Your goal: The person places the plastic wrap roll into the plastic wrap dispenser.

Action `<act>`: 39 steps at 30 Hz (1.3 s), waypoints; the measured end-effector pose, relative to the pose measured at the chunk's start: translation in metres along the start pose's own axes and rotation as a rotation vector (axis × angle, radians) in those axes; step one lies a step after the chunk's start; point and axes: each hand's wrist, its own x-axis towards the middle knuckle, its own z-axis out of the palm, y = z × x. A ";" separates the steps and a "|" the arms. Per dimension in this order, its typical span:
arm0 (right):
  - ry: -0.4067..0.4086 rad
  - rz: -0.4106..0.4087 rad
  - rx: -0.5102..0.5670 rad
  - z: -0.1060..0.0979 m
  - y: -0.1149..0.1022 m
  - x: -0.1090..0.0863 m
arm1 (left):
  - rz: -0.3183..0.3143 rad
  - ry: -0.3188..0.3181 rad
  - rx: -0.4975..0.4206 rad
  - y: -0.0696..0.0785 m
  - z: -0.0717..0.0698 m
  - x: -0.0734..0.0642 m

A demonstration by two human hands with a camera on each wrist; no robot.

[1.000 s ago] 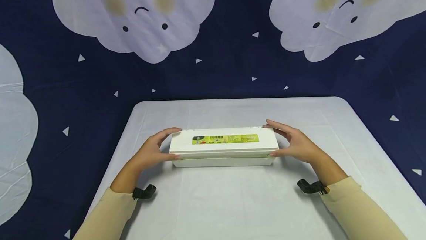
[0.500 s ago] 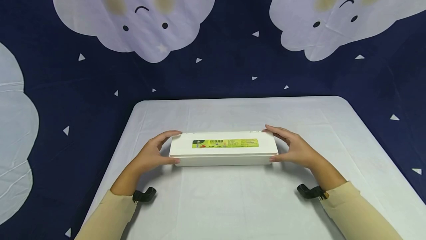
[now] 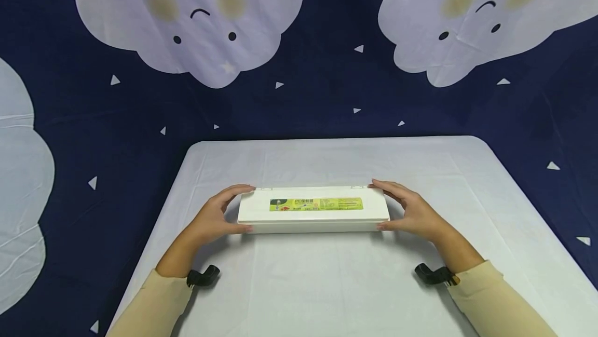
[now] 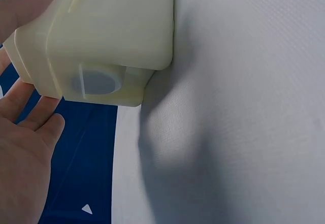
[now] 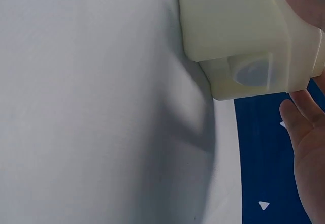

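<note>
A long white cling film box (image 3: 313, 213) with a yellow-green label on its lid (image 3: 254, 207) lies across the table in the head view. The lid sits down flush along the front edge. My left hand (image 3: 218, 213) grips the left end, thumb at the front and fingers at the back edge. On the opposite end my right hand (image 3: 411, 212) holds it the same way. In the left wrist view, the end of the box (image 4: 111, 26) has a recess with a round grey-blue roll end. The right wrist view shows a matching recess on the other end (image 5: 228, 21).
A white cloth covers the table (image 3: 317, 285), whose rounded far corners show. Behind it hangs a dark blue curtain (image 3: 317, 103) with cloud and triangle prints. A black wrist camera mount (image 3: 203, 276) sits on the left wrist, another (image 3: 434, 274) on the right.
A second ago the lid stood slightly raised with a gap along the front. It has come down onto the box under both hands, which sank a little with it.
</note>
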 end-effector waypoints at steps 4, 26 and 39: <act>0.001 -0.016 -0.011 0.001 0.002 0.000 | -0.015 0.003 0.030 0.001 0.000 -0.003; -0.062 -0.029 -0.239 0.000 0.001 -0.005 | -0.025 -0.053 0.074 0.000 0.002 0.000; -0.027 -0.005 -0.159 0.010 0.014 -0.011 | 0.009 -0.037 0.024 -0.009 0.011 0.001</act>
